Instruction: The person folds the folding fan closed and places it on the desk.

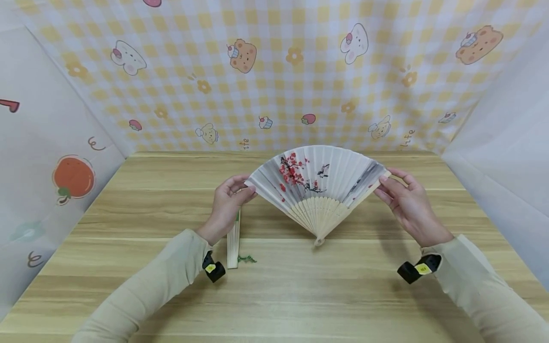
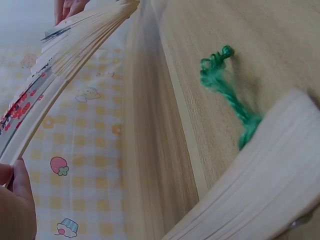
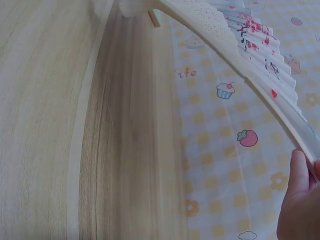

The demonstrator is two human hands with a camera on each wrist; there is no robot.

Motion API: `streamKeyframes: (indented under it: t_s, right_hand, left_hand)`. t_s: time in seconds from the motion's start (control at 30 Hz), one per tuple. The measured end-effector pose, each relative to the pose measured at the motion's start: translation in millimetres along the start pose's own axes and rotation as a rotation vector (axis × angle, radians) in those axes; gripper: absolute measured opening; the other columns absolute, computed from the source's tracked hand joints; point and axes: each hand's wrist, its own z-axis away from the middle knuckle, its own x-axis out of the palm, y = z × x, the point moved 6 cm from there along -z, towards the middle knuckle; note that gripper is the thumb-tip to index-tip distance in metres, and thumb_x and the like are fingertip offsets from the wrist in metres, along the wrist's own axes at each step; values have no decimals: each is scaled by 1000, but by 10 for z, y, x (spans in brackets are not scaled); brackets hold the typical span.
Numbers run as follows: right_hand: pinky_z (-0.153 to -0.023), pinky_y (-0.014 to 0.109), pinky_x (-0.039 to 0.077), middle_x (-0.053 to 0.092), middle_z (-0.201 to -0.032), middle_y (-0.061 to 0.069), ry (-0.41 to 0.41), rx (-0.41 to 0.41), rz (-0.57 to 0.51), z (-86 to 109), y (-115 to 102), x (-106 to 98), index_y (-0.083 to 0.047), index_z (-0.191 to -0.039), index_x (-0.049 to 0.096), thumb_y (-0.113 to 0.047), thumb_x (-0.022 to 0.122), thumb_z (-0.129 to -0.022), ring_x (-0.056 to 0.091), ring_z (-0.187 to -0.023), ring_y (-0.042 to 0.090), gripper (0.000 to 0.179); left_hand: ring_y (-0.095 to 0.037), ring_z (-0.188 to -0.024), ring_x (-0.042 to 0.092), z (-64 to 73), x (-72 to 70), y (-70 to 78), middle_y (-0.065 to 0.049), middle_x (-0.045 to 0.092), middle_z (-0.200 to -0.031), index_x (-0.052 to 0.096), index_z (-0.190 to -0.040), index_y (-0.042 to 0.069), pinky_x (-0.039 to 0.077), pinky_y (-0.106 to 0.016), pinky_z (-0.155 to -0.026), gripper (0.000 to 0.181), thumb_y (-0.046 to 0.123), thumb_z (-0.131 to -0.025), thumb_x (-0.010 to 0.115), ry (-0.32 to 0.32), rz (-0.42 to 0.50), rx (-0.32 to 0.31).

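Note:
A folding fan (image 1: 319, 186) is spread wide above the table, its pale paper leaf painted with red blossoms and a bird, the rib pivot pointing down toward the person. My left hand (image 1: 229, 202) pinches the leaf's left outer edge between thumb and fingers. At the opposite outer edge my right hand (image 1: 405, 202) pinches the fan the same way; the right wrist view shows its thumb on the guard stick. Below the left hand lies a second, folded fan (image 1: 233, 245) with a green tassel (image 2: 225, 92), its far end hidden behind that hand.
The wooden table (image 1: 309, 300) runs back to a yellow checked cloth (image 1: 274, 95) with cartoon animals and fruit. White printed sheets (image 1: 38, 143) hang at both sides. Each wrist wears a black camera band (image 1: 214, 269).

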Motion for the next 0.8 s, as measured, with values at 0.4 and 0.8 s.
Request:
streamKeyframes:
  t_s: [0.4, 0.8]
  right_hand:
    - [-69, 26, 53, 62, -89, 12, -50, -15, -35, 15, 7, 34, -3, -101, 53, 10, 49, -85, 63, -77, 20, 21]
    - [-72, 27, 52, 62, -90, 12, -66, 11, -18, 41, 46, 92, -2, -101, 53, 9, 50, -85, 63, -78, 21, 20]
  left_hand:
    - [-11, -82, 59, 1, 50, 10, -3, 58, -92, 46, -115, -7, 49, -28, -81, 34, -8, -82, 54, -19, -4, -9]
    - [-13, -86, 57, 25, 113, 83, -3, 57, -93, 47, -115, -7, 49, -30, -83, 32, -5, -83, 54, -93, -47, 20]
